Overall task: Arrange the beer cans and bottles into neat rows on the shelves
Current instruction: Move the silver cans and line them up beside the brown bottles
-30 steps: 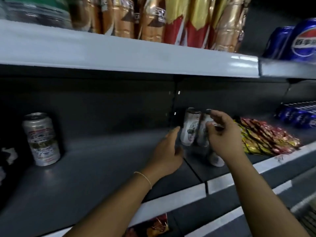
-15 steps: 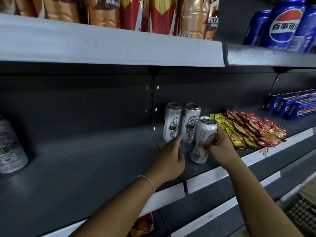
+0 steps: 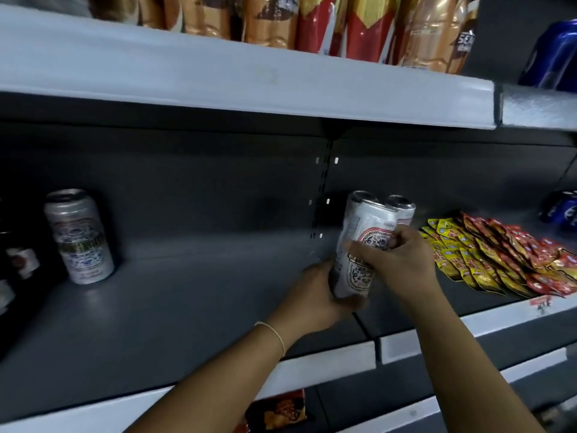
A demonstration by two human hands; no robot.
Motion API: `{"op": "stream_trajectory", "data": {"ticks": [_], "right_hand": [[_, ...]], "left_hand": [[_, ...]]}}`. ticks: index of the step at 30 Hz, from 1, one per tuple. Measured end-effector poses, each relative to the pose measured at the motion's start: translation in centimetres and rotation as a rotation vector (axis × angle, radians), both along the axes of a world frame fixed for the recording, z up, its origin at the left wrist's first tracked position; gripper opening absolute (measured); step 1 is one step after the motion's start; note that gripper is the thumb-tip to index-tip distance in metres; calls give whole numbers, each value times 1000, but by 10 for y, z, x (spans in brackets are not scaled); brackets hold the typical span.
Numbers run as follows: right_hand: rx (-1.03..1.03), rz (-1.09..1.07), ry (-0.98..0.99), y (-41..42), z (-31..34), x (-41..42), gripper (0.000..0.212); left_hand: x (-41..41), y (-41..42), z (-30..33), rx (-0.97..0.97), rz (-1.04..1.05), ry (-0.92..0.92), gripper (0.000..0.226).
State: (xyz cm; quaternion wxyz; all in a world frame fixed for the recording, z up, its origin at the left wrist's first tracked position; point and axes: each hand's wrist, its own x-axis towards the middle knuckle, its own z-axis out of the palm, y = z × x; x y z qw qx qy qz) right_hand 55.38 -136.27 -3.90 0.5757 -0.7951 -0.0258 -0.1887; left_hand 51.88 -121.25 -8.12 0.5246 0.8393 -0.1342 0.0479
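Shop, stocked shelves (image 3: pixel 243 85), snack packets (image 3: pixel 487 254)

White beer can (image 3: pixel 359 245) tilted, gripped mid-shelf (image 3: pixel 187 307); two upright cans (image 3: pixel 401 207) behind; lone can (image 3: pixel 79 235) far left.

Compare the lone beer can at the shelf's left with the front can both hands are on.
The lone beer can stands free on the shelf, untouched; the front can is held, left hand low, right hand across its label. The lone beer can has no neighbour; the front can has two cans behind it. Both are silver with red-and-blue labels.
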Motion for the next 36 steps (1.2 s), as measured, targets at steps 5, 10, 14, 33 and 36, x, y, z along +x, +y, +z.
{"op": "stream_trajectory", "data": {"ticks": [5, 10, 14, 33, 36], "right_hand": [[17, 145, -1, 70, 12, -16, 60], [39, 357, 6, 125, 13, -30, 67], [63, 531, 24, 169, 4, -42, 56], [127, 614, 86, 353, -46, -95, 60], [116, 602, 85, 370, -52, -97, 60]], "left_hand": [[-19, 47, 9, -7, 260, -8, 41], [-37, 110, 4, -201, 277, 11, 41], [-49, 156, -5, -319, 300, 36, 52], [-135, 308, -37, -22, 563, -99, 52], [-146, 319, -38, 23, 561, -95, 58]]}}
